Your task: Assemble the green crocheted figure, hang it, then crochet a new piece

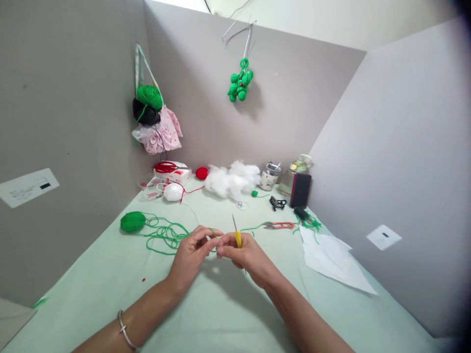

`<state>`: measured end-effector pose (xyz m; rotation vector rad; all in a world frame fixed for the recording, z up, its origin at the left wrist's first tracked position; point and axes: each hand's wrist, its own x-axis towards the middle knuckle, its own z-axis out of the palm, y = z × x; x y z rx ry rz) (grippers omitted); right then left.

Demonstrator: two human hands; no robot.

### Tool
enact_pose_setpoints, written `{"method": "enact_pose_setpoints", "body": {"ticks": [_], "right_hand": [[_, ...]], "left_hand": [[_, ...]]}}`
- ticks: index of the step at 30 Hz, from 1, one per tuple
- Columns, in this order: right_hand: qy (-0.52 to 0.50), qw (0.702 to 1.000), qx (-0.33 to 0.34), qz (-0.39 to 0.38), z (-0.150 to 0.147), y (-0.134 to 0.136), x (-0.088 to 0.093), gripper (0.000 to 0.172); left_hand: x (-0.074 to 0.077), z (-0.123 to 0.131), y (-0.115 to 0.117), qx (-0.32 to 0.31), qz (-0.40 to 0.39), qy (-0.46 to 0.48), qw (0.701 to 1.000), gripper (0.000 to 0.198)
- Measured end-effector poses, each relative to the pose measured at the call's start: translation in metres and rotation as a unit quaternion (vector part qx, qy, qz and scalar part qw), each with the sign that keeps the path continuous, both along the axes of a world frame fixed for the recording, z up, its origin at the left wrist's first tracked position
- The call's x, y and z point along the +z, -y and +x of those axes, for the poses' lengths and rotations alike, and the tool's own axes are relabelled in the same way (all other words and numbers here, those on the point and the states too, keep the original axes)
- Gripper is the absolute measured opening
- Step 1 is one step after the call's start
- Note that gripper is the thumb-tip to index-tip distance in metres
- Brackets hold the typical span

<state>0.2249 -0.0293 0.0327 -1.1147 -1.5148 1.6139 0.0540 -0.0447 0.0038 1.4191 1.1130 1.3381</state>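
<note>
My two hands meet above the middle of a pale green table [221, 314]. My left hand [191, 255] pinches a strand of green yarn [165, 235], fingers closed on it. My right hand [245, 255] grips a crochet hook with a yellow handle [237, 237], its metal tip pointing up and away. The yarn trails left in loose loops to a green yarn ball [132, 222] on the table. A metal bangle [125, 331] sits on my left wrist.
Orange thread snips [280, 225] and white paper [333, 260] lie to the right. At the back are white stuffing [231, 180], a red ball [201, 172], red scissors on a box [169, 169], a jar [270, 177], a bottle and a phone [300, 190]. Green crochet balls [240, 84] hang on the wall.
</note>
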Motion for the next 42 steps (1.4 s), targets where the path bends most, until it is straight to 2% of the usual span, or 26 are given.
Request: {"method": "enact_pose_setpoints", "body": {"ticks": [4,8,13,21,24,28,32,42], "right_hand": [[-0.032,0.998,-0.048,0.009,0.001,-0.002,0.000,0.021],[-0.019,0.996,-0.082,0.035,0.002,-0.004,-0.002,0.024],[0.009,0.994,-0.083,0.068,0.001,-0.002,-0.003,0.019],[-0.027,0.992,-0.122,0.035,0.002,-0.007,-0.005,0.027],[-0.042,0.990,-0.125,0.045,0.002,-0.008,-0.008,0.028],[-0.043,0.990,-0.126,0.048,0.002,-0.007,-0.010,0.031],[-0.031,0.989,-0.136,0.056,0.001,-0.006,-0.008,0.033],[0.013,0.986,-0.138,0.094,-0.001,0.000,-0.003,0.029]], "left_hand": [[0.002,0.001,0.000,-0.030,-0.034,-0.012,0.999,0.027],[0.004,0.001,-0.001,-0.041,-0.046,0.035,0.997,0.022],[0.006,-0.002,-0.001,-0.028,-0.053,0.019,0.998,0.020],[0.009,-0.004,0.000,-0.017,-0.029,-0.018,0.999,0.020],[0.005,-0.003,-0.001,-0.029,-0.045,0.003,0.999,0.021],[0.000,-0.001,0.000,-0.053,-0.065,0.055,0.995,0.030],[-0.003,-0.001,0.000,-0.062,-0.081,0.068,0.992,0.037],[-0.004,-0.002,-0.004,-0.079,-0.122,0.097,0.985,0.028]]}}
